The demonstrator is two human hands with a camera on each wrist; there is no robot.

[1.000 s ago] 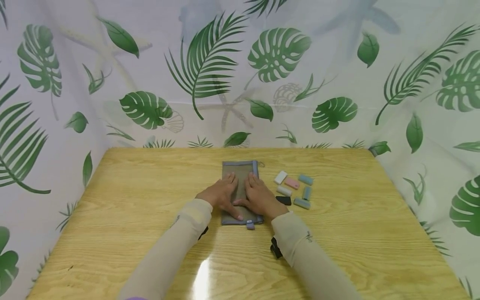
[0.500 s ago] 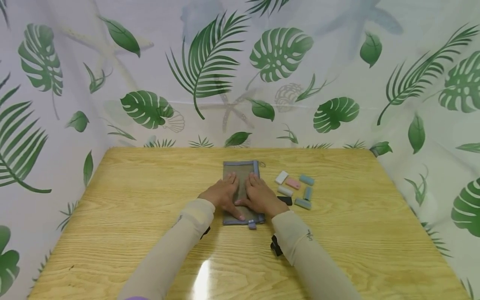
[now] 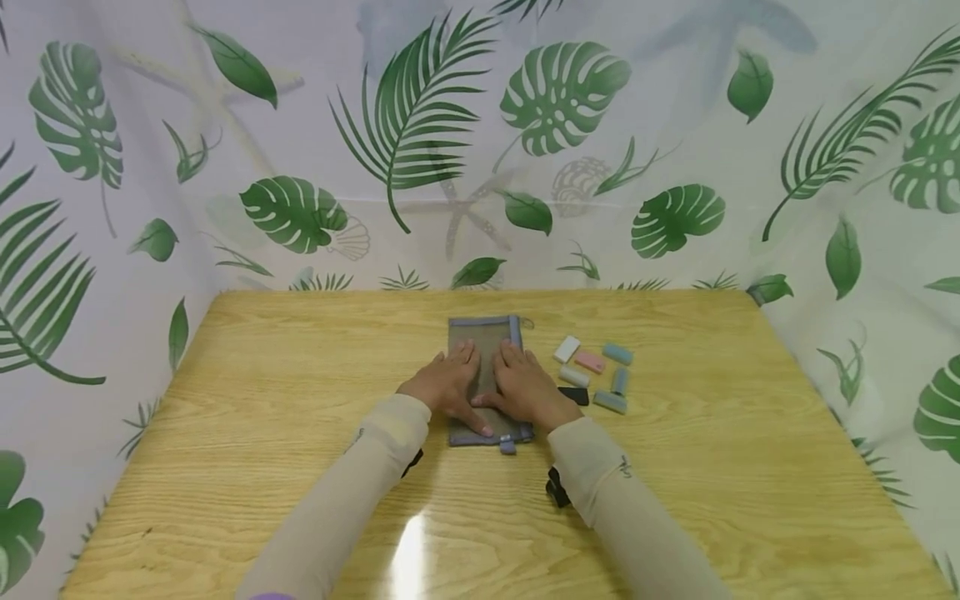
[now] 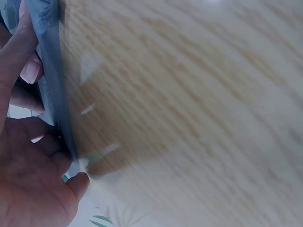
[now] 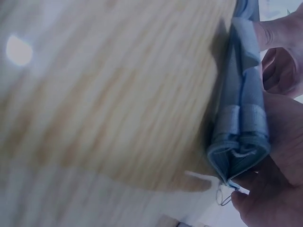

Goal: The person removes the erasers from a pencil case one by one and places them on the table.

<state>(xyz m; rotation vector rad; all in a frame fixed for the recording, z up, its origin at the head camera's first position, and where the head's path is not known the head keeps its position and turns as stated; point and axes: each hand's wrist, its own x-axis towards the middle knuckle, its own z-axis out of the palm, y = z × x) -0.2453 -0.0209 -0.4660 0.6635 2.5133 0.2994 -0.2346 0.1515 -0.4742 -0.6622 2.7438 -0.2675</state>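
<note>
A flat mesh pouch (image 3: 480,331) with grey-blue trim lies lengthwise on the wooden table. On its left half rests my left hand (image 3: 447,385), fingers extended and pointing away. My right hand (image 3: 527,387) lies on the right half, with both thumbs near the pouch's middle. In the left wrist view, my left hand (image 4: 33,175) is beside the pouch's trimmed edge (image 4: 54,85). The right wrist view shows the pouch's folded side (image 5: 241,109), with a fabric tab (image 5: 245,42) and a small ring (image 5: 225,196); my right hand (image 5: 284,142) is against it.
Right of the pouch lie several small pieces: a white block (image 3: 567,349), a pink one (image 3: 589,362), a pale cylinder (image 3: 574,377), a black piece (image 3: 574,396) and bluish ones (image 3: 618,354). Leaf-patterned cloth (image 3: 420,250) surrounds the wooden table (image 3: 300,358) on three sides.
The head view has shifted slightly. Both hands stay on the pouch in nearly the same pose, and the small pieces keep their arrangement.
</note>
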